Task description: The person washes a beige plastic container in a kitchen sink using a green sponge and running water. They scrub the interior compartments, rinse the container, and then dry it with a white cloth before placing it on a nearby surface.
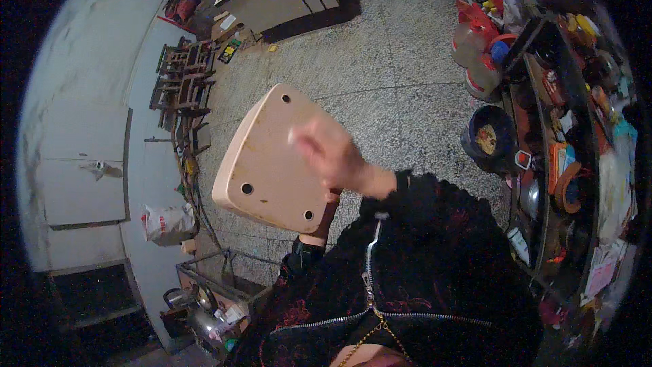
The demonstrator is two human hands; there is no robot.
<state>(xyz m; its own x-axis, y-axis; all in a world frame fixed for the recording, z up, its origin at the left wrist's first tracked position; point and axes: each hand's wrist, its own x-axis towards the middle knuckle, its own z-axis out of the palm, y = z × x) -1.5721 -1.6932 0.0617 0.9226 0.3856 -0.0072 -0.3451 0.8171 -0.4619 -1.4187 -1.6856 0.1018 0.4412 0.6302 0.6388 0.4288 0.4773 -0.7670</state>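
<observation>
A pink plastic board-like piece with rounded corners, a raised side wall and several round dark holes is held up before me, above the speckled floor. My right hand, blurred and with its fingers curled, is over its right part; whether it touches the surface or holds something small I cannot tell. My left hand reaches under the piece from below, and only its wrist shows; its fingers are hidden behind the piece.
Cluttered shelves run along the right, with a dark bucket and red-lidded jars beside them. Wooden stools and a white bag are at the left. A white-topped cabinet stands ahead; a metal frame is lower left.
</observation>
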